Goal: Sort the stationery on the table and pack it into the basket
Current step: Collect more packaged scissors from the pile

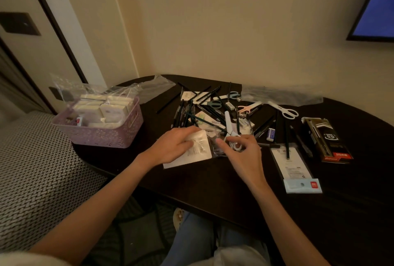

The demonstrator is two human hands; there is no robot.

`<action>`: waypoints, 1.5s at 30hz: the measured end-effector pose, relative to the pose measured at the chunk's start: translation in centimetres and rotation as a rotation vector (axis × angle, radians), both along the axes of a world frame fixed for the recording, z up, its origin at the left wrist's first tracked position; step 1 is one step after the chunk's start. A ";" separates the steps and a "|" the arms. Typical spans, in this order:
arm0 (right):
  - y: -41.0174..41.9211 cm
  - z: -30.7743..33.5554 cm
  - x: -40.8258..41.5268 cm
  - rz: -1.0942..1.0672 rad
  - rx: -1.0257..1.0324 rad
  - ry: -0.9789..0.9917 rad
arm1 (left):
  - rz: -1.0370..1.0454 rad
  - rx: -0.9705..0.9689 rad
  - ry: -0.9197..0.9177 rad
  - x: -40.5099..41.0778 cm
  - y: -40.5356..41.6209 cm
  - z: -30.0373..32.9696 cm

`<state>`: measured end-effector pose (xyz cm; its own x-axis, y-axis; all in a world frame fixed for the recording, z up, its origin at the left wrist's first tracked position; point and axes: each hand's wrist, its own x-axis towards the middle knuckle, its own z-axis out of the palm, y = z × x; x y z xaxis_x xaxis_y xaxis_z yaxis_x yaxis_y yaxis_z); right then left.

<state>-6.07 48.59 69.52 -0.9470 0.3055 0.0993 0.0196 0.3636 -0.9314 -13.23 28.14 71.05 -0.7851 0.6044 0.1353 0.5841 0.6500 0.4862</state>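
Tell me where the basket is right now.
In the head view the purple basket sits at the table's left end, left of the pen pile and beyond the left hand, already holding white boxes.

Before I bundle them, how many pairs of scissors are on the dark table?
5: white pair far right, pink pair beside it, two blue-handled pairs at the back, white pair by the right hand. The pile may hide more.

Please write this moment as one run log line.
left hand: holds white packet | right hand: at white scissors | basket: partly filled
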 end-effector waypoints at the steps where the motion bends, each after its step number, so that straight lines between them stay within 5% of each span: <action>1: -0.2 -0.1 -0.1 0.014 0.017 -0.010 | -0.008 0.007 -0.015 0.0 0.2 0.1; 8: -1.2 -1.1 -0.4 0.026 -0.024 0.059 | -0.013 -0.039 -0.015 0.0 1.1 -0.2; 19: -1.2 -2.0 -0.5 -0.024 -0.019 0.050 | -0.047 -0.133 0.274 1.0 1.4 -1.4; 33: 3.5 1.9 1.5 0.041 -0.159 0.178 | 0.039 -0.217 0.274 -0.1 -0.8 -2.7; 45: 3.9 2.9 1.9 0.103 0.038 0.084 | 0.034 -0.191 0.281 0.0 -0.7 -2.4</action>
<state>-4.18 52.49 72.46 -0.9609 0.2020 0.1895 -0.0972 0.3945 -0.9137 -13.25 27.40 68.68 -0.7536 0.6135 0.2362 0.6541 0.7356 0.1764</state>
